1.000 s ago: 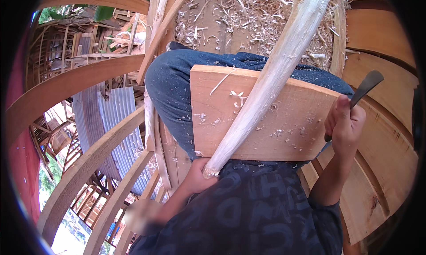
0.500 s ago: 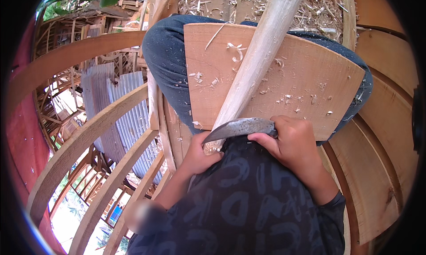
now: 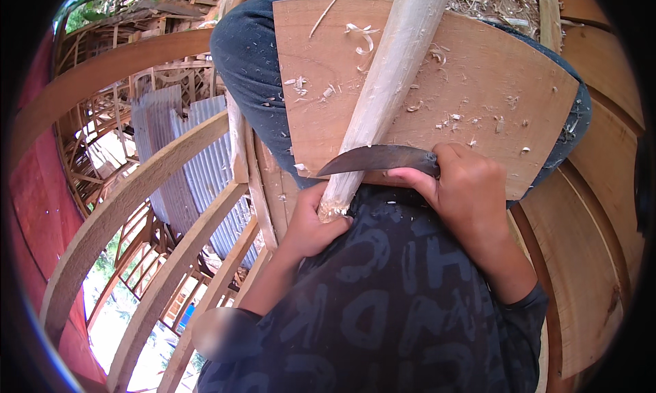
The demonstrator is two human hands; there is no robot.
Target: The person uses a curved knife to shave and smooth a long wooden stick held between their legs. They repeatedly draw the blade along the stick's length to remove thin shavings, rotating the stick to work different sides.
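Observation:
A long, pale peeled wooden pole (image 3: 396, 68) slants across a flat wooden board (image 3: 499, 85) lying on my lap. My left hand (image 3: 309, 227) is closed round the pole's near end, by my dark shirt. In my right hand (image 3: 473, 193) is a knife with a dark curved blade (image 3: 383, 158), its handle hidden by my fingers. The blade lies across the pole a little beyond my left hand, tip pointing left. Whether its edge bites into the wood I cannot tell. Curled shavings (image 3: 362, 36) and small chips are scattered over the board.
Curved wooden ribs (image 3: 164, 154) rise along my left, with corrugated metal sheets (image 3: 205, 147) and stacked timber beyond. Wooden planking (image 3: 547, 256) curves along my right. More shavings (image 3: 502, 7) cover the floor ahead. My jeans-clad legs (image 3: 242, 72) are folded under the board.
The knife has slid along the pole, away from its near end, and its blade has tilted and looks darker. My left hand keeps its grip. The whole view has shifted slightly.

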